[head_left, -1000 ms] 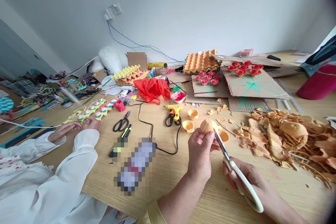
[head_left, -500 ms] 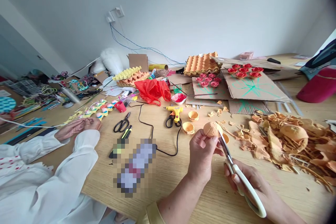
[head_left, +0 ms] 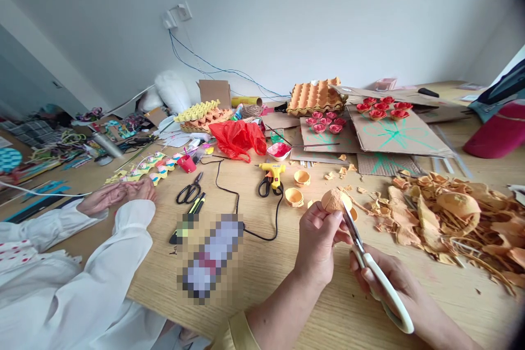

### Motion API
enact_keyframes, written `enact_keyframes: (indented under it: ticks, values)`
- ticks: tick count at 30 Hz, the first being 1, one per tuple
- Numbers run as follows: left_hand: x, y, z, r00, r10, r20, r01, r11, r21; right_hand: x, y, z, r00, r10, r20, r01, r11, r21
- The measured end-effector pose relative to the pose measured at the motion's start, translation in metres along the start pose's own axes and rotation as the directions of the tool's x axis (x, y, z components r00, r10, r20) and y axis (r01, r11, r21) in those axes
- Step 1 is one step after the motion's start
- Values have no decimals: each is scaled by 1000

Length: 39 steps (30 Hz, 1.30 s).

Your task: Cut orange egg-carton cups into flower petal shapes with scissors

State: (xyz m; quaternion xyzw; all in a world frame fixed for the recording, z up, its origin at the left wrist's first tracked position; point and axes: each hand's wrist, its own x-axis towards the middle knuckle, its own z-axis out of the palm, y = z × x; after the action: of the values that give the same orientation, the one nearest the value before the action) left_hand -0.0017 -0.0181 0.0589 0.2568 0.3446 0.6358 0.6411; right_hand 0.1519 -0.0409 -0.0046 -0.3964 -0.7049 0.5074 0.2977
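Pinched in my left hand (head_left: 318,238) is an orange egg-carton cup (head_left: 333,200), its domed side facing up. My right hand (head_left: 388,279) grips white-handled scissors (head_left: 385,287), whose blades point up and away and meet the cup's right edge. Whether the blades are fully together there I cannot tell. Just beyond my hands, two orange cups stand on the wooden table: a nearer cup (head_left: 294,197) and a farther cup (head_left: 302,177). Another orange piece lies partly hidden behind the scissor blades.
A heap of orange carton scraps (head_left: 435,219) spreads at right. Behind are red paper flowers (head_left: 383,109) on cardboard (head_left: 404,139). A yellow glue gun (head_left: 274,172), its black cord and black scissors (head_left: 190,191) lie mid-table. A co-worker's hands (head_left: 118,197) are at left.
My left hand and the cup have shifted very slightly right in view. The scissors stay against the cup's edge. The whole scene has moved slightly with the camera.
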Motion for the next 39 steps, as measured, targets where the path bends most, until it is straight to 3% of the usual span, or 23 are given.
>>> enact_keyframes:
  ticks: [20,32,39]
  values:
    - [0,-1,0,999,-37,-25,37,999,4,1,-5,4,998,27,-63,-26,999,21]
    - [0,-4,-1,999,-31,-8,31,999,-42,3,-13,1,988,-37,-151,21,994,-103]
    - [2,-5,-1,997,-78,-9,78,997,16,5,-13,5,985,-13,-169,-7,993,-118]
